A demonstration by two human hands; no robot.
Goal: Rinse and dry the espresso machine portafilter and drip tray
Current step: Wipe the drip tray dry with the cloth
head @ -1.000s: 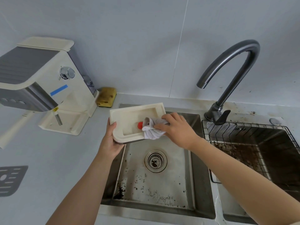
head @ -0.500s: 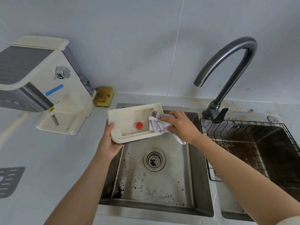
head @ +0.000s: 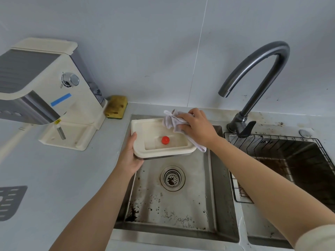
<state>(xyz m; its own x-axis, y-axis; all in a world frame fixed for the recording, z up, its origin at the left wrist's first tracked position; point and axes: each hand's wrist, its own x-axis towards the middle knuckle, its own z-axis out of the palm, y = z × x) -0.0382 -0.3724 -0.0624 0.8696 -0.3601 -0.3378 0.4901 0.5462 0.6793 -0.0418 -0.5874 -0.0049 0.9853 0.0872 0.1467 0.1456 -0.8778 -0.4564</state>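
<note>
A cream drip tray (head: 145,131) with a small red float (head: 165,140) inside is held over the left sink basin. My left hand (head: 129,156) grips its near left corner from below. My right hand (head: 196,127) holds a crumpled white cloth (head: 172,120) against the tray's far right rim; a tail of the cloth hangs past the right edge. The cream and grey espresso machine (head: 45,91) stands on the counter at left. The portafilter is not visible.
A stainless sink basin (head: 192,205) speckled with coffee grounds has a drain strainer (head: 172,178) at its middle. The curved faucet (head: 253,69) rises behind it. A wire rack (head: 272,142) sits over the stained right basin. A yellow sponge (head: 116,106) lies by the wall. A grey slotted grate (head: 10,201) lies far left.
My right hand has wiped the cloth from near the red float across to the tray's far right rim. The tray has levelled out, and my left hand keeps its grip.
</note>
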